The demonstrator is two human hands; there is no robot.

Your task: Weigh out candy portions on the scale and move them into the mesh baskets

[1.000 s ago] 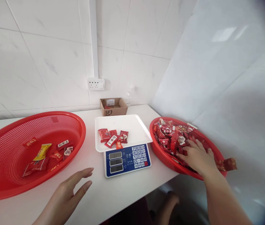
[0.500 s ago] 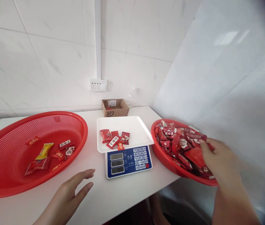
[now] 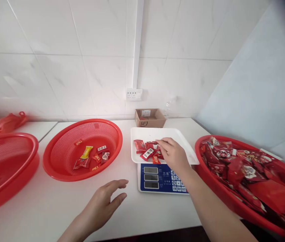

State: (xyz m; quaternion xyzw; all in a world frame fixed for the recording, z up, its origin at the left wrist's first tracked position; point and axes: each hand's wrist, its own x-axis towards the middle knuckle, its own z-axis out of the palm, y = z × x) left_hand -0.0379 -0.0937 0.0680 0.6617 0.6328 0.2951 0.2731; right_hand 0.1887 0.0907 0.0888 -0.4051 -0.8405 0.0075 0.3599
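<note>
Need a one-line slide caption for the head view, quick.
Right hand among red packets on the white scale tray, left hand open above the table, red baskets either side.

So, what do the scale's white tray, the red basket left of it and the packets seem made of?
White tray: probably smooth plastic, by its soft sheen and rounded rim. Red basket: moulded plastic, glossy, walls pierced in a fine grid. Packets at the right hand: likely printed film or foil, crinkled and shiny.

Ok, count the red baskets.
3: the far-left basket, cut off by the frame; the middle basket, holding a few sweets; the right basket, heaped with packets. Others may be off-frame.
</note>
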